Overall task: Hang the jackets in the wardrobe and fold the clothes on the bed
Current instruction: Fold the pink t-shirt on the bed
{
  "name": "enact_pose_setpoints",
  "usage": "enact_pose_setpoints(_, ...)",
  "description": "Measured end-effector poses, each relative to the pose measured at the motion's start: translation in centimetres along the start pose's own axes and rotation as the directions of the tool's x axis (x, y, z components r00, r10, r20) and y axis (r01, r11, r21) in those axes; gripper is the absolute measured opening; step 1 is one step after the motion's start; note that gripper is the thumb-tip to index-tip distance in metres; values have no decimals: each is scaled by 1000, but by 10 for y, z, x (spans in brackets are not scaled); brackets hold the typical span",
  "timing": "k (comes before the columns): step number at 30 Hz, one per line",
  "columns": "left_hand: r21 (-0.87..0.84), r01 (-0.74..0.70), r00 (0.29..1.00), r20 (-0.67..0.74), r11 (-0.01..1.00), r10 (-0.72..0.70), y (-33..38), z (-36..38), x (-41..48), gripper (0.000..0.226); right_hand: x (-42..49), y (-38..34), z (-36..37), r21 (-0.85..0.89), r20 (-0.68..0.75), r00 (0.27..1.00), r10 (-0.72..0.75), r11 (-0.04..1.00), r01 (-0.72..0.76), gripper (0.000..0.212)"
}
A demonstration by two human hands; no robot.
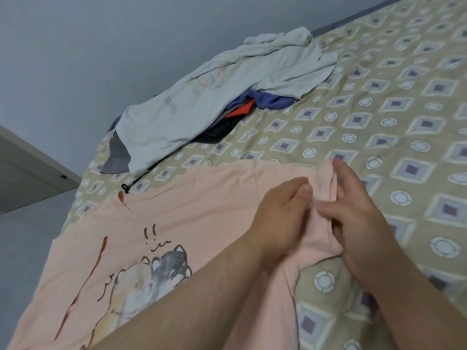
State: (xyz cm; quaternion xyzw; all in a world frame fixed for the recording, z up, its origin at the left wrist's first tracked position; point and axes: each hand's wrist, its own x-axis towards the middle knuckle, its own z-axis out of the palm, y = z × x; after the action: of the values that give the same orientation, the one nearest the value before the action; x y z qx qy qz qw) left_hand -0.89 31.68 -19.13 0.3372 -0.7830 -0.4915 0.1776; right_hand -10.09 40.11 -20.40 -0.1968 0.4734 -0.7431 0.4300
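A pink shirt [177, 223] lies spread on the bed [379, 109] with its cartoon print facing up, laid flat most likely so it can be folded squarely. Both hands work at the shirt's right-hand sleeve [321, 188], which is bunched rather than smooth. The left hand [280, 215] has its fingers curled into the gathered cloth, and the right hand [361, 218] pinches the sleeve's edge between thumb and fingers. The two hands nearly touch. This grip looks meant to straighten the sleeve or turn it in over the shirt's body as a first fold.

Beyond the pink shirt, toward the wall, a heap of clothes waits unfolded: a pale grey shirt [202, 107] draped over a blue garment [267, 99] and darker pieces. A black cord [144, 173] trails from that heap to just above the pink shirt's collar. No jackets or hangers can be made out.
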Motion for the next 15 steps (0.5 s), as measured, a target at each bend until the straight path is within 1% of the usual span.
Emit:
enact_pose_setpoints(1, -156, 68, 998, 0, 985, -68, 6, 4, 3, 32, 0, -2, 1, 159, -15, 998, 59, 986, -55, 68)
enact_pose_setpoints(2, -277, 156, 988, 44, 948, -149, 10, 8, 7, 36, 0, -4, 1, 277, -23, 994, 104, 956, -94, 65)
enact_pose_setpoints(3, -365, 247, 969, 104, 897, -225, 13, 10, 10, 41, 0, -6, 0, 343, -22, 991, 135, 932, -119, 65)
enact_pose_setpoints(4, -416, 316, 949, 142, 853, -282, 17, 9, 13, 45, 0, -6, 0, 366, -19, 988, 156, 920, -138, 67)
enact_pose_setpoints(6, -382, 390, 920, 131, 838, -368, 18, 7, 16, 39, 0, -8, 1, 335, 0, 984, 177, 927, -167, 73)
enact_pose_setpoints(8, -355, 404, 912, 92, 843, -399, 14, 7, 18, 24, 0, -8, 1, 280, 14, 979, 204, 939, -200, 78)
enact_pose_setpoints(10, -385, 398, 911, 57, 832, -409, 13, 7, 17, 6, -2, -8, 1, 226, -18, 976, 218, 951, -208, 77)
enact_pose_setpoints(11, -406, 407, 901, 31, 818, -433, 12, 6, 17, 9, -2, -8, 0, 224, -44, 975, 218, 953, -203, 75)
enact_pose_setpoints(13, -475, 413, 883, 0, 777, -470, 12, 4, 16, 20, -3, -11, 0, 276, -68, 975, 213, 943, -187, 69)
enact_pose_setpoints(15, -570, 382, 881, -12, 728, -472, 17, -2, 16, 25, -3, -12, 3, 300, -64, 979, 193, 939, -166, 59)
